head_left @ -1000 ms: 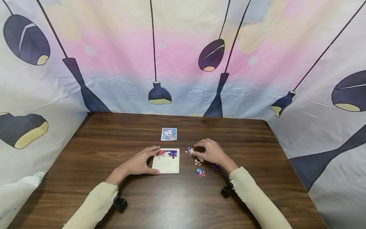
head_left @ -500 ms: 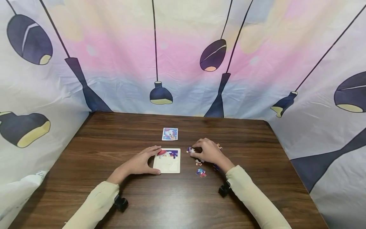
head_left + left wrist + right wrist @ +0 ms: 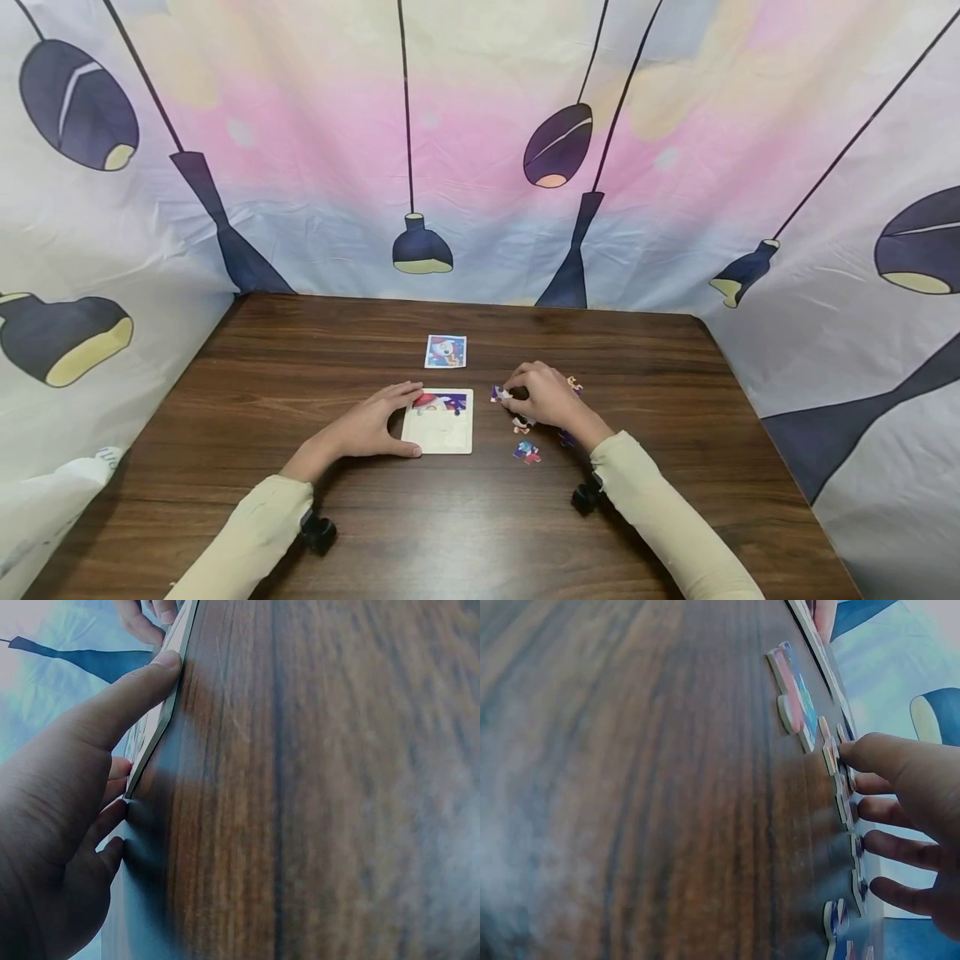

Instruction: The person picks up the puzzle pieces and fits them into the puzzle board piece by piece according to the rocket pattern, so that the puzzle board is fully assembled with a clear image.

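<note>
Overall, a pastel backdrop cloth (image 3: 480, 100) printed with dark hanging lamps encloses the scene. Before it stands a brown wood-grain table (image 3: 315, 358). Two pale sleeves (image 3: 247, 529) extend over the table from the near side. The left hand (image 3: 367, 427) is spread, its thumb on the near left corner of a puzzle board (image 3: 437, 435) and its fingers at the far left corner. The right hand (image 3: 551, 398) pinches a small piece between thumb and forefinger, the other fingers separated. The square board lies flat near the middle of the table; printed red and purple sections fill its far strip, and the rest is bare and pale. A picture card (image 3: 446, 352) lies beyond it. Black devices (image 3: 318, 533) are worn at both wrists. Right of the board lie a blue-and-pink piece (image 3: 527, 452), the pinched purple-and-white piece (image 3: 497, 394), a black-and-white piece (image 3: 521, 425), a dark purple piece (image 3: 566, 437) partly hidden by the wrist, and an orange piece (image 3: 574, 384) beyond the hand.
</note>
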The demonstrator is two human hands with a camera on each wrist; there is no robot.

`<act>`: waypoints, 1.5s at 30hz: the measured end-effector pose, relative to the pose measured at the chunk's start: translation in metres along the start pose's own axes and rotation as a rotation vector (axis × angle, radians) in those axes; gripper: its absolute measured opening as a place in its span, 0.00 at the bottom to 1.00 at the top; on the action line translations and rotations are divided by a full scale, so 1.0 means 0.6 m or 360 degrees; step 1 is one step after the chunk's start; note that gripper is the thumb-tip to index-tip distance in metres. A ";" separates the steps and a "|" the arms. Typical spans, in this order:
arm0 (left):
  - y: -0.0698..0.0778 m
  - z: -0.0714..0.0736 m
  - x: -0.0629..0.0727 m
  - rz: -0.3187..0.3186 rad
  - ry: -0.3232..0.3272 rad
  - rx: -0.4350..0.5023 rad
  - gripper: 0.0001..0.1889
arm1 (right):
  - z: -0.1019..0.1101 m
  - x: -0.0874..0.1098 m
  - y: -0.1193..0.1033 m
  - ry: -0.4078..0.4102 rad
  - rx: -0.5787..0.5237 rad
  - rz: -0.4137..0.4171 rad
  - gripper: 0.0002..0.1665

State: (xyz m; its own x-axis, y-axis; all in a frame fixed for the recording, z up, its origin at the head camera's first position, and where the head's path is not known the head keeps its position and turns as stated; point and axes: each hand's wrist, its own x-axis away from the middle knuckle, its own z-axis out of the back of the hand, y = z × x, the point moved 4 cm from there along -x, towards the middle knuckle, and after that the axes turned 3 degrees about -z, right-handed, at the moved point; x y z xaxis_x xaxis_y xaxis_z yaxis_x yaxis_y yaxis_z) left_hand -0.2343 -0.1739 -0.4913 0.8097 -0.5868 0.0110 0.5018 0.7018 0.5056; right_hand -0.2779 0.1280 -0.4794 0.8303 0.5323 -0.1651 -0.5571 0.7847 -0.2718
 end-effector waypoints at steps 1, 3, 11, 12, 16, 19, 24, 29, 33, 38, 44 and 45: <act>0.000 0.000 0.000 0.0000 -0.0001 -0.0002 0.56 | 0.000 0.000 0.000 -0.0001 -0.0001 0.0006 0.16; 0.000 0.000 0.000 0.0011 -0.0006 0.0003 0.56 | 0.001 0.001 0.001 -0.0002 -0.0007 0.0020 0.16; 0.000 -0.001 0.000 0.0005 0.0004 0.0016 0.56 | 0.014 0.003 -0.010 0.0048 -0.0089 0.0072 0.15; 0.000 -0.001 0.000 0.0006 0.0006 0.0018 0.56 | 0.016 0.003 -0.014 0.0052 -0.0103 0.0078 0.16; 0.001 0.002 0.000 -0.0006 0.0012 0.0009 0.56 | 0.020 0.003 -0.033 0.0068 -0.0139 0.0105 0.17; 0.001 0.003 0.001 -0.0020 0.0016 -0.0005 0.56 | 0.020 0.001 -0.048 0.0068 -0.0125 0.0127 0.18; 0.001 0.002 0.000 -0.0020 0.0012 -0.0015 0.56 | 0.013 -0.006 -0.071 0.0033 -0.0122 0.0149 0.18; 0.001 0.001 0.000 -0.0015 0.0007 -0.0011 0.55 | 0.003 -0.015 -0.093 0.0012 -0.0122 0.0205 0.19; 0.002 0.002 0.001 -0.0019 0.0008 0.0010 0.55 | -0.004 -0.023 -0.111 0.0013 -0.0111 0.0287 0.19; 0.001 0.001 0.000 -0.0008 0.0002 0.0016 0.55 | -0.015 -0.033 -0.133 -0.0008 -0.0078 0.0350 0.19; -0.001 0.001 0.000 -0.0008 0.0002 0.0030 0.55 | -0.027 -0.045 -0.156 -0.0036 -0.0037 0.0376 0.18; -0.001 0.001 0.000 -0.0013 0.0006 0.0032 0.55 | -0.029 -0.047 -0.159 -0.0036 -0.0036 0.0382 0.18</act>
State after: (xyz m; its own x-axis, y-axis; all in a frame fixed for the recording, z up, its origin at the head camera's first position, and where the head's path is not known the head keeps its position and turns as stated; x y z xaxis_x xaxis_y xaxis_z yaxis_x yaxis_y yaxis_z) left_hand -0.2345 -0.1745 -0.4910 0.8068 -0.5908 0.0038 0.5021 0.6890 0.5227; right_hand -0.2482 0.0327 -0.4653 0.6736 0.7098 -0.2062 -0.7376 0.6278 -0.2486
